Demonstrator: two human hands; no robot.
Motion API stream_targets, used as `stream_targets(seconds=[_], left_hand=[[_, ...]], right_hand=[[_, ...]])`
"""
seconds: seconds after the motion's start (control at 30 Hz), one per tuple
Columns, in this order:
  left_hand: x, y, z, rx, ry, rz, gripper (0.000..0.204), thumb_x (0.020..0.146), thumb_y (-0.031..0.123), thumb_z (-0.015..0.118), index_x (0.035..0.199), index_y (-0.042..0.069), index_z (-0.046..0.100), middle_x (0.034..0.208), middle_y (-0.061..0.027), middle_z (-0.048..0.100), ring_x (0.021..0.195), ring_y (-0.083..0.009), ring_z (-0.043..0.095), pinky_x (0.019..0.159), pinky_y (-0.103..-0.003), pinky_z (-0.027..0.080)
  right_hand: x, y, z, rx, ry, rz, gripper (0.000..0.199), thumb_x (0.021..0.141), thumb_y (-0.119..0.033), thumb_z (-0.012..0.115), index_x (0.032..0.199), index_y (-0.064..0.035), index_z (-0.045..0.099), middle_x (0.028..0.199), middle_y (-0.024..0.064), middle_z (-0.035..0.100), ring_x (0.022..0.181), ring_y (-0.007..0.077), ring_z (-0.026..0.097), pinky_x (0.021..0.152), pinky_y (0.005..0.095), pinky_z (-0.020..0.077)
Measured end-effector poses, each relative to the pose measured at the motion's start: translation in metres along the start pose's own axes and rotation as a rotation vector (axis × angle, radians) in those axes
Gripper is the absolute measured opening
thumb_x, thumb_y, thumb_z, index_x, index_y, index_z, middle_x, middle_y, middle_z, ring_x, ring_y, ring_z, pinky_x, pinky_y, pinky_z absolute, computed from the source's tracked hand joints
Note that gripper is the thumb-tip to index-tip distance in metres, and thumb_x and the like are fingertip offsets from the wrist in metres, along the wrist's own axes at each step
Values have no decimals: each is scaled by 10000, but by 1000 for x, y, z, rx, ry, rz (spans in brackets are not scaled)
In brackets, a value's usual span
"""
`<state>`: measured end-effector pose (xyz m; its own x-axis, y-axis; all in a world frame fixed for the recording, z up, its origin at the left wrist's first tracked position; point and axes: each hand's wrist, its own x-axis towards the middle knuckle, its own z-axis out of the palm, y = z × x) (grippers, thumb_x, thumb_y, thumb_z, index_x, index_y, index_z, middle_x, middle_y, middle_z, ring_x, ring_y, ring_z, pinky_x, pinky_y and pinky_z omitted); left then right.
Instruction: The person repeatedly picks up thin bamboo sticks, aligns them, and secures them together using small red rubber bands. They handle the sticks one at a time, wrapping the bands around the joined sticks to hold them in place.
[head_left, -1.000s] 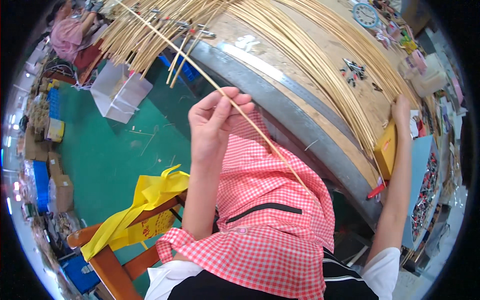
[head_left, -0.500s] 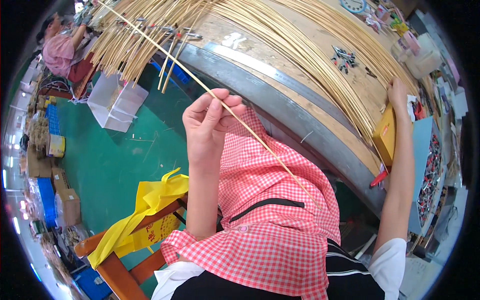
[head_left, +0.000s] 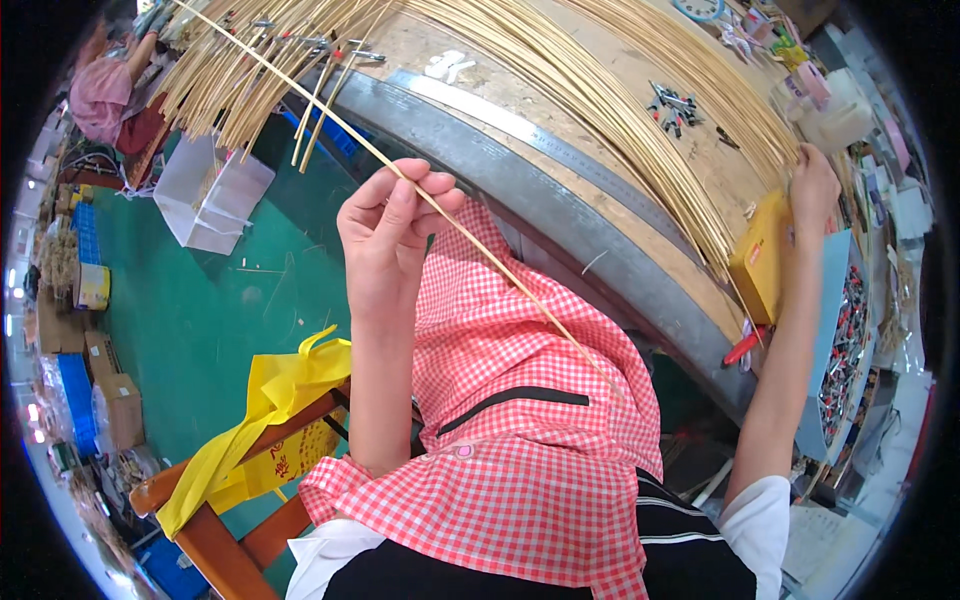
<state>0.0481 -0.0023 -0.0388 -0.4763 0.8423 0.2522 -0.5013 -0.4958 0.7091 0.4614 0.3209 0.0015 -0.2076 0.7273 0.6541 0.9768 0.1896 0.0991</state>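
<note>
Between the thumb and fingers of my left hand (head_left: 385, 225) I pinch a long thin bamboo rod (head_left: 335, 118). It slants from the far upper left down across my red checked apron (head_left: 530, 480). My right hand (head_left: 815, 190) reaches to the right side of the workbench, beside a yellow box (head_left: 757, 255) and near the ends of the laid-out rods (head_left: 640, 165). Its fingers look curled, but what they hold, if anything, is hidden. A light blue box (head_left: 815, 385) full of small red and black parts stands beside my right forearm.
A metal ruler (head_left: 545, 143) lies along the bench's grey edge (head_left: 450, 155). Small black parts (head_left: 675, 108) rest among the rods. A red-handled tool (head_left: 742, 346) sits at the edge. Left are a white bin (head_left: 210, 195), a chair with a yellow bag (head_left: 262, 395), and a person in pink (head_left: 102, 98).
The whole scene has shifted slightly left and up in view. My left hand still pinches the rod. My right hand has turned a little and moved right relative to the yellow box.
</note>
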Motion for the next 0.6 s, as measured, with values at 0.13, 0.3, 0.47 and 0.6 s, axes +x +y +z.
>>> stream_targets(seconds=[0.13, 0.3, 0.47, 0.6], left_hand=[[-4, 0, -3, -22, 47, 23, 220, 926, 70, 540, 1090, -71, 579, 954, -193, 666, 835, -250, 686, 729, -311, 585], [-1, -3, -1, -36, 18, -10, 212, 933, 59, 522, 1104, -56, 575, 947, -167, 671, 824, -219, 686, 683, -257, 575], [-1, -4, 0, 8, 17, -2, 209, 932, 70, 531, 1100, -43, 585, 941, -142, 675, 793, -190, 682, 645, -222, 555], [-1, -6, -2, 3, 22, -11, 211, 931, 64, 529, 1102, -49, 581, 946, -152, 672, 804, -203, 684, 657, -237, 563]], right_hand=[[2, 10, -3, 18, -34, 132, 215, 863, -203, 555, 997, -124, 703, 920, 152, 681, 867, 315, 655, 802, 407, 486], [-1, 50, 3, 818, 129, 320, 184, 873, -123, 592, 984, -18, 694, 874, 106, 709, 802, 158, 668, 781, 287, 499], [2, 11, -45, 1204, 247, 340, 143, 880, -15, 587, 963, 72, 665, 847, 102, 695, 833, 153, 667, 770, 249, 512], [-4, -24, -99, 1336, 235, 260, 153, 887, -37, 593, 976, 70, 657, 844, 81, 689, 655, 92, 600, 625, 197, 481]])
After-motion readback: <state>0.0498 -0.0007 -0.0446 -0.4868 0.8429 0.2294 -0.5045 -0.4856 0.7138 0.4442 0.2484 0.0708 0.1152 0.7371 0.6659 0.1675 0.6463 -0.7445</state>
